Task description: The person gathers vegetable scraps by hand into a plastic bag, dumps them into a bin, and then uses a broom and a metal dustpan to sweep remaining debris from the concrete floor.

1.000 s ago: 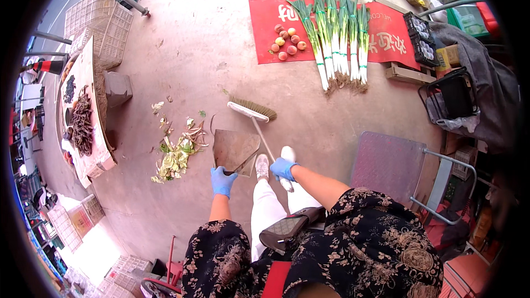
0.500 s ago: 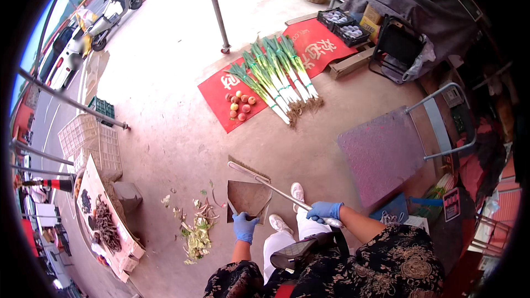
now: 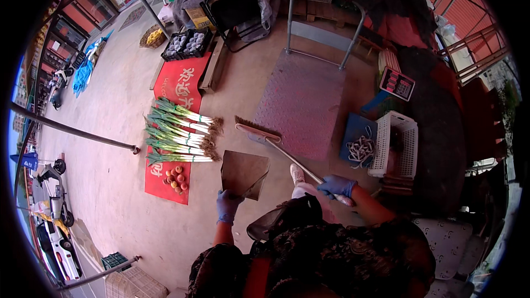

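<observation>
My left hand [image 3: 227, 206], in a blue glove, is closed on a dustpan [image 3: 244, 172], whose flat brown-grey pan faces up in front of me. My right hand [image 3: 338, 186], gloved the same way, grips the metal handle of a broom [image 3: 297, 164] near its end. The bristled broom head lies beyond the dustpan and a little to its right, beside the near edge of a platform cart [image 3: 301, 105]. To the left of the pan, bundled leeks [image 3: 179, 135] and several round reddish fruits [image 3: 176, 180] rest on a red mat [image 3: 153, 190].
On the right stand a white plastic basket [image 3: 406, 143], a blue tray [image 3: 353, 132] with a white cord-like tangle, and a scale with a dark panel [image 3: 397, 83]. Black crates of wrapped fruit [image 3: 187, 44] and a folding chair [image 3: 234, 14] are farther off. A metal pole [image 3: 83, 127] reaches in from the left.
My view has swung to the right, bringing the cart and basket nearer the middle. The vegetable scraps and produce stand have left the picture. Both hands keep hold of the dustpan and broom.
</observation>
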The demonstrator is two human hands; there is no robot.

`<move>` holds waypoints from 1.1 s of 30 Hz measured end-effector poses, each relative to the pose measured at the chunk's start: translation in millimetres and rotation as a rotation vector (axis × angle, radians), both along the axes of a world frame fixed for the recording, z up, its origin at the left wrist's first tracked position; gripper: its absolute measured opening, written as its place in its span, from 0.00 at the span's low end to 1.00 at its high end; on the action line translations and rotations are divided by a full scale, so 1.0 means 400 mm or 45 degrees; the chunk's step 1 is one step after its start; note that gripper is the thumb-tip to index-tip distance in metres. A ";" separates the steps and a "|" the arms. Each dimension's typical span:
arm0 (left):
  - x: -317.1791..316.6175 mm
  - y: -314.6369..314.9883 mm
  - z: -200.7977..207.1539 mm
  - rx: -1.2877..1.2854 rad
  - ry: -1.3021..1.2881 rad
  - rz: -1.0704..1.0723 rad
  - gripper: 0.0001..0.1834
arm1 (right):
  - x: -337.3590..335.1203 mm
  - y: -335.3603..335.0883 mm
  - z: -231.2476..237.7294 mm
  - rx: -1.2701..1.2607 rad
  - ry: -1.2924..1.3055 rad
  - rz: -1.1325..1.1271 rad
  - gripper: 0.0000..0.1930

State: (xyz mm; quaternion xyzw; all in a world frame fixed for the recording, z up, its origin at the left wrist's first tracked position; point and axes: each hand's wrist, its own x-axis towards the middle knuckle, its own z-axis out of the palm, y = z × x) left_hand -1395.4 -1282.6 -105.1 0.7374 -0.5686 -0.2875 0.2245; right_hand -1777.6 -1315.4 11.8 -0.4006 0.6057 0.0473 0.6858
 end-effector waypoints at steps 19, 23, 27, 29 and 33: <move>-0.335 -0.544 -0.053 0.179 0.040 -0.268 0.15 | -0.243 -0.559 -0.387 -0.381 0.745 -0.009 0.16; -0.313 -0.543 -0.074 0.195 -0.105 -0.250 0.16 | -0.175 -0.503 -0.257 -0.327 0.564 0.201 0.15; -0.289 -0.523 -0.076 0.240 -0.042 -0.188 0.16 | -0.233 -0.510 -0.169 -0.001 0.134 0.162 0.13; -0.260 -0.502 -0.073 0.251 -0.027 -0.129 0.17 | -0.216 -0.525 -0.138 -0.019 0.044 0.071 0.12; -0.251 -0.473 -0.070 0.280 0.060 -0.044 0.17 | -0.203 -0.561 -0.206 -0.311 0.202 0.100 0.11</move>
